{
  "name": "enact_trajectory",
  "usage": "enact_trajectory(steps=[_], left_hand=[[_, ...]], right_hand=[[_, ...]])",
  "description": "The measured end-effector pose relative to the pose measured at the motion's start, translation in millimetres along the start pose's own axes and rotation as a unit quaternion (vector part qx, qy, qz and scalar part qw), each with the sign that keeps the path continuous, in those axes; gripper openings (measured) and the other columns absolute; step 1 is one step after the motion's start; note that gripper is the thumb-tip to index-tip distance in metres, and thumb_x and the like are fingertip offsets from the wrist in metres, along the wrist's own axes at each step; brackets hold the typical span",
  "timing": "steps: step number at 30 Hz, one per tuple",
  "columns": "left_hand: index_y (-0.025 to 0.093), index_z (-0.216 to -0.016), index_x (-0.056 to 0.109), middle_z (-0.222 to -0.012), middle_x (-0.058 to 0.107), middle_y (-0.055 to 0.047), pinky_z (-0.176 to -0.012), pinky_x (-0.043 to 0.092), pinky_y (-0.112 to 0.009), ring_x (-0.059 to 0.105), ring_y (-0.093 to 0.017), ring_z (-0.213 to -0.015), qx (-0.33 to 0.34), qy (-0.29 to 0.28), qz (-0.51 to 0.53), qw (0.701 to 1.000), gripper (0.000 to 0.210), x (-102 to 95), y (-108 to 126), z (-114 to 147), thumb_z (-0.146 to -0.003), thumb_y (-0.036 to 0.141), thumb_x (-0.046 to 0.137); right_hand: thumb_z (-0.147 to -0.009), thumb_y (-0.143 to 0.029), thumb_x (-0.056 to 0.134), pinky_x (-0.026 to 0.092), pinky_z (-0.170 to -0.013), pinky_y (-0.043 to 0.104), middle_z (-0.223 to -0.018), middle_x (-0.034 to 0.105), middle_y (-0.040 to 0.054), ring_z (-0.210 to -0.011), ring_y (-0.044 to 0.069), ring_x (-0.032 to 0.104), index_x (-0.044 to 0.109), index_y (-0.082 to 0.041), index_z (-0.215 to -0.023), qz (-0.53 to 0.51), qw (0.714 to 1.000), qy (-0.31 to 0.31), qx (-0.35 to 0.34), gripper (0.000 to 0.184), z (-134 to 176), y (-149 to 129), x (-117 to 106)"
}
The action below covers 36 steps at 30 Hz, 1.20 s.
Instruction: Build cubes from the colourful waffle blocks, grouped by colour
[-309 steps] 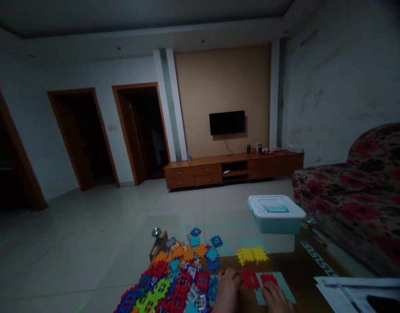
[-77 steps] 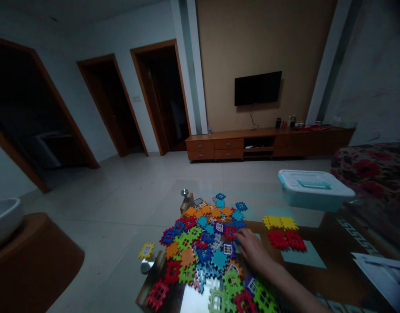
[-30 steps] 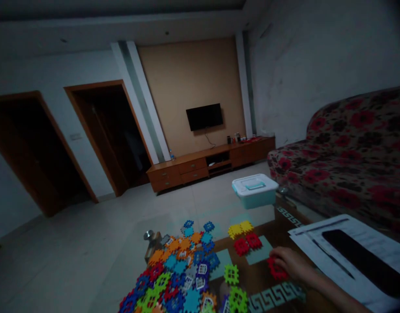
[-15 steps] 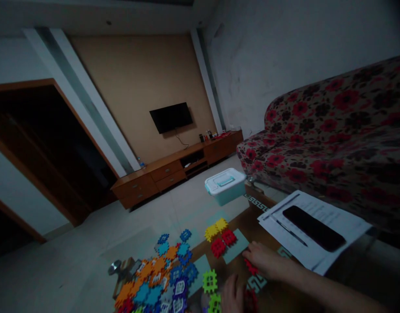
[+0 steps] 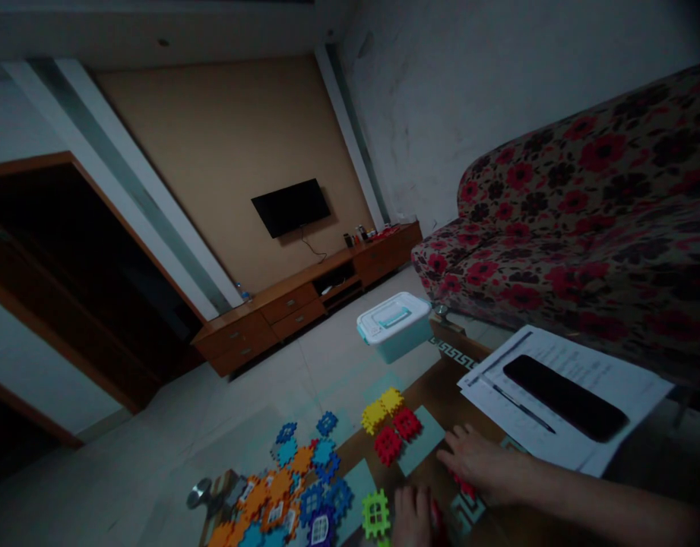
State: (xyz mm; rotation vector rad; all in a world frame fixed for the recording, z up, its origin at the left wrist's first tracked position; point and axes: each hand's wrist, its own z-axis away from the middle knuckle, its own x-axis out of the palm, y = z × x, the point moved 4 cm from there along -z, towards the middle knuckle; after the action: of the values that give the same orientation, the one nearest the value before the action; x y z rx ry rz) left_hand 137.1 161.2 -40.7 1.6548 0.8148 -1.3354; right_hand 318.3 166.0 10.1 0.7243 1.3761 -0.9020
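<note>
My right hand (image 5: 475, 460) is low over the glass table, fingers curled over a red notched building tile (image 5: 462, 484) that is mostly hidden beneath it. At the bottom edge, my left hand (image 5: 412, 518) has its fingers bent against another red notched tile (image 5: 437, 516), which is partly covered. Just left of that hand lies a lime-green window tile (image 5: 375, 513). Two red tiles (image 5: 388, 445) and a joined yellow pair (image 5: 382, 410) lie beyond my hands.
Orange tiles (image 5: 280, 484), blue tiles (image 5: 311, 501) and others form a heap on the left. Papers (image 5: 606, 365) with a black phone (image 5: 566, 397) and a pen (image 5: 524, 408) lie right. A lidded teal box (image 5: 403, 342) stands at the far end. Beyond is a floral sofa (image 5: 514, 235).
The view has tilted and shifted slightly, so the tiles and papers appear a little lower and further right. Both hands stay by their red tiles, the left one slightly lower in view.
</note>
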Motion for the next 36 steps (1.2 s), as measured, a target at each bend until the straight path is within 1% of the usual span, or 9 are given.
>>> enact_trajectory(steps=[2,6,11,16,19,23,25,32,36], left_hand=[[0.015,-0.128,0.058,-0.125,0.064,-0.015,-0.103,0.044,-0.036,0.058,-0.024,-0.116,-0.028,-0.035,0.037,0.998,0.054,-21.0,-9,-22,-0.077,0.005,0.045],[0.006,-0.131,0.052,-0.13,0.059,-0.021,-0.106,0.038,-0.037,0.053,-0.029,-0.12,-0.084,-0.022,0.054,0.995,0.056,-53.7,-31,-64,-0.075,0.01,0.046],[0.008,-0.123,0.056,-0.125,0.061,-0.019,-0.101,0.039,-0.032,0.053,-0.026,-0.119,-0.11,-0.063,0.027,0.992,0.048,-44.0,-49,-96,-0.077,0.006,0.042],[0.014,-0.118,0.059,-0.123,0.063,-0.017,-0.098,0.042,-0.037,0.054,-0.028,-0.118,-0.144,-0.093,-0.007,0.985,0.045,-32.0,-57,-106,-0.075,0.007,0.046],[0.016,-0.127,0.055,-0.133,0.059,-0.016,-0.102,0.04,-0.04,0.05,-0.029,-0.126,-0.143,-0.091,-0.022,0.985,0.051,-35.1,-59,-99,-0.076,0.011,0.048],[0.019,-0.141,0.045,-0.146,0.05,-0.015,-0.107,0.037,-0.04,0.044,-0.028,-0.136,-0.105,-0.034,-0.041,0.993,0.062,-49.3,-58,-78,-0.08,0.013,0.047],[0.017,-0.144,0.042,-0.147,0.05,-0.015,-0.107,0.037,-0.038,0.044,-0.028,-0.136,-0.107,-0.012,-0.027,0.994,0.065,-57.1,-59,-63,-0.079,0.012,0.047],[0.02,-0.149,0.035,-0.15,0.048,-0.01,-0.111,0.034,-0.037,0.043,-0.023,-0.136,-0.165,-0.035,0.017,0.986,0.084,-73.5,-64,9,-0.068,0.001,0.041],[0.02,-0.143,0.046,-0.149,0.049,-0.011,-0.113,0.032,-0.039,0.043,-0.026,-0.136,-0.204,-0.029,0.0,0.978,0.075,-91.0,-97,51,-0.07,0.004,0.044]], right_hand=[[-0.059,-0.022,0.071,0.044,-0.087,0.064,-0.111,0.063,0.0231,-0.103,0.045,0.059,0.06,-0.013,-0.119,-0.018,1.0,-0.013,0.016,0.062,0,2,1],[-0.052,-0.02,0.073,0.04,-0.094,0.063,-0.117,0.059,0.0197,-0.109,0.043,0.056,0.056,-0.016,-0.124,-0.07,0.997,-0.004,0.036,0.075,1,10,10],[-0.053,-0.024,0.073,0.039,-0.095,0.06,-0.117,0.056,0.0167,-0.108,0.04,0.054,0.053,-0.018,-0.125,-0.144,0.989,0.002,0.045,0.075,1,21,17],[-0.051,-0.009,0.064,0.039,-0.097,0.054,-0.121,0.053,0.0151,-0.112,0.037,0.053,0.048,-0.02,-0.132,-0.157,0.985,0.003,0.069,0.083,-9,29,4],[-0.055,-0.005,0.061,0.039,-0.099,0.054,-0.121,0.054,0.0151,-0.112,0.035,0.054,0.044,-0.019,-0.136,-0.157,0.985,0.031,0.064,0.084,-27,28,-18],[-0.065,-0.003,0.058,0.039,-0.1,0.054,-0.122,0.055,0.0189,-0.117,0.035,0.052,0.05,-0.014,-0.128,-0.13,0.989,0.059,0.037,0.064,-57,18,-48],[-0.065,-0.003,0.059,0.039,-0.1,0.052,-0.126,0.055,0.0209,-0.119,0.036,0.051,0.052,-0.013,-0.127,-0.115,0.992,0.05,0.031,0.063,-71,11,-54],[-0.066,0.001,0.06,0.034,-0.102,0.059,-0.135,0.052,0.0247,-0.127,0.041,0.045,0.049,-0.013,-0.138,-0.112,0.993,0.035,0.032,0.075,-92,-4,-38],[-0.072,0.003,0.051,0.037,-0.098,0.055,-0.13,0.055,0.0224,-0.123,0.039,0.049,0.055,-0.014,-0.133,-0.093,0.993,0.068,0.009,0.063,-89,-5,-28]])
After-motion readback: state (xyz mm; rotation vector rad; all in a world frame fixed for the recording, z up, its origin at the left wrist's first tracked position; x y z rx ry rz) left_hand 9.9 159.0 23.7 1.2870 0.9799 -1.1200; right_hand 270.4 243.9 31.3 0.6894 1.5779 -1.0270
